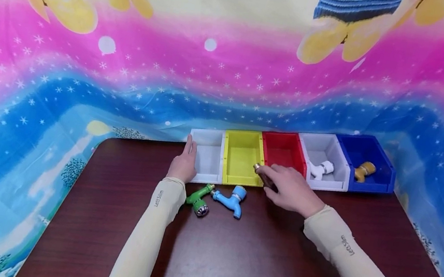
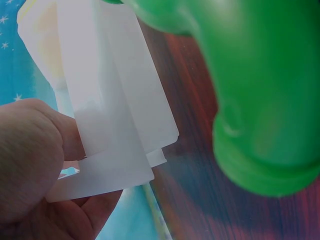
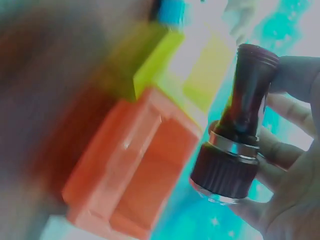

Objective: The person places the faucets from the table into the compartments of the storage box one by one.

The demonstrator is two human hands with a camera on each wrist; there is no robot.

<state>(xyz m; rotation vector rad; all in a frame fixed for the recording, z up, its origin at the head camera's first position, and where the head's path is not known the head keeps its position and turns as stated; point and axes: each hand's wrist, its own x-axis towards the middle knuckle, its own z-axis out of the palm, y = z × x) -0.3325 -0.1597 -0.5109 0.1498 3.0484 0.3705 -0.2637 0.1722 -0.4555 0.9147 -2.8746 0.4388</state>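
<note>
My left hand grips the left wall of the leftmost white bin, its thumb and fingers on either side of the plastic in the left wrist view. In my right hand is a dark brown tap with a ribbed knob and a metal ring, held above the front of the yellow bin and red bin. On the table in front of the bins lie a green tap and a light blue tap. The green one looms large in the left wrist view.
Right of the red bin, a second white bin holds a white tap. At the row's right end, a dark blue bin holds a yellow-brown tap. The bins stand along the back of the dark wooden table, against a printed cloth.
</note>
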